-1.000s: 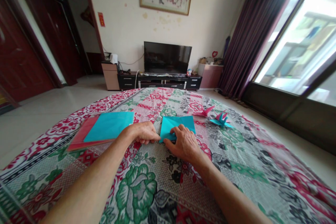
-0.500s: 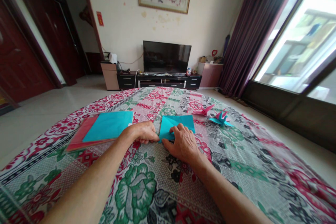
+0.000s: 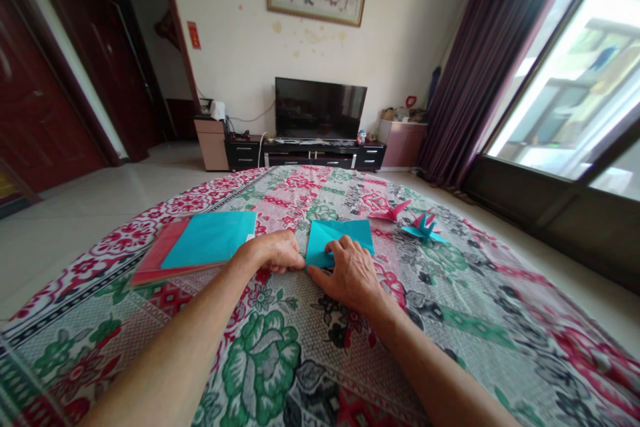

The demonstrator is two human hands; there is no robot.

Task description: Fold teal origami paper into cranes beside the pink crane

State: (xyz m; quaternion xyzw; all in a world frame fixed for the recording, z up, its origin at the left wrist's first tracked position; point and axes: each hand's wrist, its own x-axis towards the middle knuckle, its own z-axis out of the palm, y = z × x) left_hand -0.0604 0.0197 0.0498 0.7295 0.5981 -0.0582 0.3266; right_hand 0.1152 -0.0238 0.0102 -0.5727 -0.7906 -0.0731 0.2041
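A blue sheet of paper (image 3: 340, 232) with visible creases lies on the patterned tablecloth in front of me. My left hand (image 3: 281, 251) is closed, its fingertips pinched at the sheet's near left corner. My right hand (image 3: 350, 270) lies palm down on the sheet's near right part, fingers spread, with the thumb close to the same corner. The paper under my right palm is hidden. To the left rests a stack of larger sheets, a blue one (image 3: 210, 239) on top of red ones (image 3: 150, 260).
A pink folded paper bird (image 3: 393, 212) and a blue and pink one (image 3: 425, 229) stand on the tablecloth (image 3: 480, 320) to the right. Beyond the table are a television (image 3: 320, 109) on a low cabinet and purple curtains (image 3: 470, 67).
The view has shifted very slightly. My left fingertips and right thumb remain near the paper's near left corner, with hardly any movement of the hands or sheet.
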